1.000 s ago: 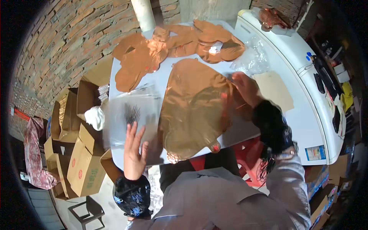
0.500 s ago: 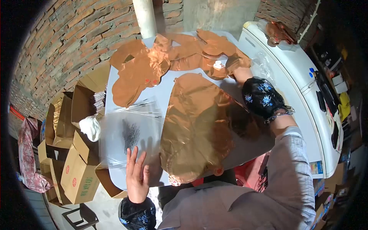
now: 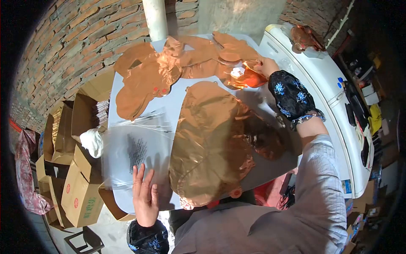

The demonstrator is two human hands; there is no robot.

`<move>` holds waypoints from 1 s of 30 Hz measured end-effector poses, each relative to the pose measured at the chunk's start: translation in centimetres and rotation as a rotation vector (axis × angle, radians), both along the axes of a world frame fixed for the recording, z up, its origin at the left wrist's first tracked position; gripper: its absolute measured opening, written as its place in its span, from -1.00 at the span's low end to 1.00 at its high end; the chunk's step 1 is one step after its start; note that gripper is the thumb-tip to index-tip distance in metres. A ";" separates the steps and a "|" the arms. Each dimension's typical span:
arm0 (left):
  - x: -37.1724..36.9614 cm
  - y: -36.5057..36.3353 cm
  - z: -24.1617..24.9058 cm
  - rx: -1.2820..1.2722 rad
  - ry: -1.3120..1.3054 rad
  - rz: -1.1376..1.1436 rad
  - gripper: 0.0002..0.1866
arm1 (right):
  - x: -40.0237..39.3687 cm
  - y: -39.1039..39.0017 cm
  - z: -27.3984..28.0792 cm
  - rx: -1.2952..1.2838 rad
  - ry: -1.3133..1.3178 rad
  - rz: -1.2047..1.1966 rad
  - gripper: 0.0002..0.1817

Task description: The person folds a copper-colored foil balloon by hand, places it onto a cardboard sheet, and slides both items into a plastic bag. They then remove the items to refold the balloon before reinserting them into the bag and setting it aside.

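Copper-coloured foil sheets (image 3: 203, 63) lie in a row across the far side of the white table (image 3: 177, 91). A large shiny foil piece (image 3: 207, 135) covers the table's near middle. At the far right my right hand (image 3: 267, 67) pinches the edge of a foil piece (image 3: 253, 78), which is lifted and catches bright light. My left hand (image 3: 146, 195) rests with spread fingers on the near edge of a stack of clear plastic bags (image 3: 114, 148). Dark print shows on the bags, left of the large foil.
Open cardboard boxes (image 3: 86, 188) and a white cloth (image 3: 92, 143) stand left of the table. A white appliance (image 3: 321, 93) with crumpled foil (image 3: 305, 37) on top is at the right. Behind are a pale pipe (image 3: 155, 21) and a brick wall (image 3: 84, 38).
My right hand has lifted the edge of a foil piece, which now bends and shines. My left hand stays on the bags with its fingers spread. The view has shifted slightly.
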State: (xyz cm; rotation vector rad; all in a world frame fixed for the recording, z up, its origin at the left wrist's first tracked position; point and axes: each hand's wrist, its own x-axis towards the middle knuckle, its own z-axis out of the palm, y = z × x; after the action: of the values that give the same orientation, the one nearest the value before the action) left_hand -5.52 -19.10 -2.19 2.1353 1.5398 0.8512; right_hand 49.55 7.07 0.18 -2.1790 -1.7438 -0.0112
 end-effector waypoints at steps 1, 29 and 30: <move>0.0 0.0 0.0 0.001 0.001 0.000 -0.64 | -0.1 0.1 0.0 0.009 -0.007 0.004 -0.65; 0.1 0.5 -0.3 0.001 0.062 0.053 -0.61 | 1.5 7.2 9.6 -0.050 -0.158 0.045 -0.53; 0.2 0.5 -0.3 0.003 0.064 0.057 -0.61 | 1.1 7.1 9.6 -0.115 -0.294 0.093 -0.54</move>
State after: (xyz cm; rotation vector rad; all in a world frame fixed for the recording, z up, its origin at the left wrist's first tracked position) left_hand -5.36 -18.57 -2.49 2.1495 1.6395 0.8112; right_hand 50.67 14.20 9.77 -2.2678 -2.0500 -0.2241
